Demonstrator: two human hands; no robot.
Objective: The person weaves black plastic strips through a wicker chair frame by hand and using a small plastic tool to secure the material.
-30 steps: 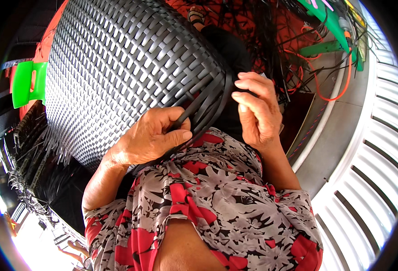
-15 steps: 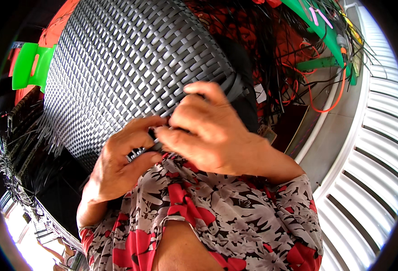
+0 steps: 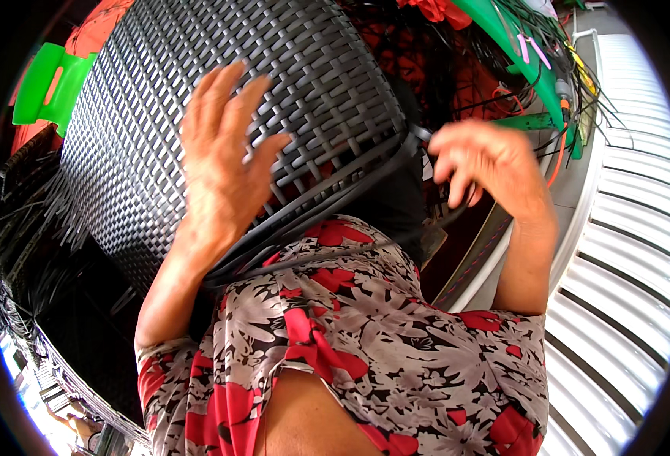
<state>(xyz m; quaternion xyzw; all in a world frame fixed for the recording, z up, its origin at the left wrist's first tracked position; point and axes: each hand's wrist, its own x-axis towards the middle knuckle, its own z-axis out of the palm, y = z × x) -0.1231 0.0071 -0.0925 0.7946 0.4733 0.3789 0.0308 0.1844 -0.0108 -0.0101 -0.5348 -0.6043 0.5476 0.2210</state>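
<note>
A large grey-black woven panel (image 3: 145,129) of flat plastic strips fills the upper left and leans near my lap. My left hand (image 3: 225,144) is held over its weave, fingers spread, with nothing in it. To the right of the panel's corner, my right hand (image 3: 494,163) has its fingers curled and is blurred by motion. From its fingers a dark plastic strip (image 3: 358,248) trails leftward across my patterned top to the panel's near edge. Along that edge, a few uprights show bare, with gaps between them and the rows of weave.
A bright green chair-like piece (image 3: 52,90) stands at the far left. Loose black strands (image 3: 42,281) hang by the panel's left side. At upper right, a green surface (image 3: 502,30) carries pink-handled pliers (image 3: 532,50) and an orange cable (image 3: 557,163). White slatted shutters (image 3: 624,251) line the right.
My hands were together at the panel's near edge and have parted. The left has risen over the weave, and the right has swung out to the right, drawing the strip along.
</note>
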